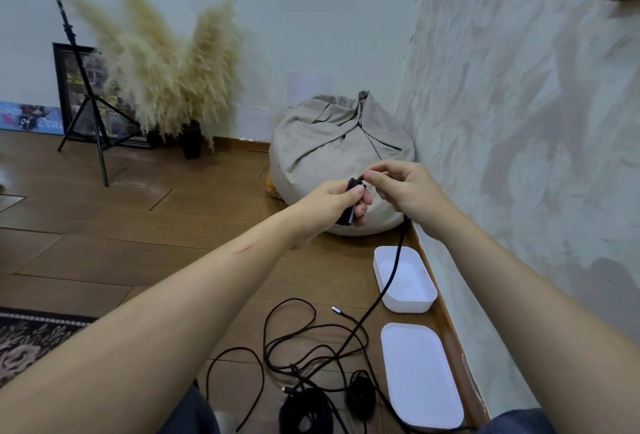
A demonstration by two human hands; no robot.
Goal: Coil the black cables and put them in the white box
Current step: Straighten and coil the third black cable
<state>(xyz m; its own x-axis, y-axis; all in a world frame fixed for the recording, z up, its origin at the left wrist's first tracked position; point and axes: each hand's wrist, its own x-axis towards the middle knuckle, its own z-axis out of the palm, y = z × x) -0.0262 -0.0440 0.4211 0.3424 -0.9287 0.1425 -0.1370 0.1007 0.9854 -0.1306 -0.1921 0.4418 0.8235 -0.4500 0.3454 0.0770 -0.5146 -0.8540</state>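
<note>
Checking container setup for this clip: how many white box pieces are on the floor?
2. The open white box lies by the wall, near the beanbag; the white lid lies nearer the camera, along the same wall. None appears hidden.

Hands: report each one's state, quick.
Left hand: grips the coiled part of the black cable.
Right hand: pinches the same cable's loose run.

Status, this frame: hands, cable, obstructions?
Left hand grips small black cable coil; right hand pinches its trailing tail. Tail crosses empty open white plastic box. More black cables tangled on wooden floor.
</note>
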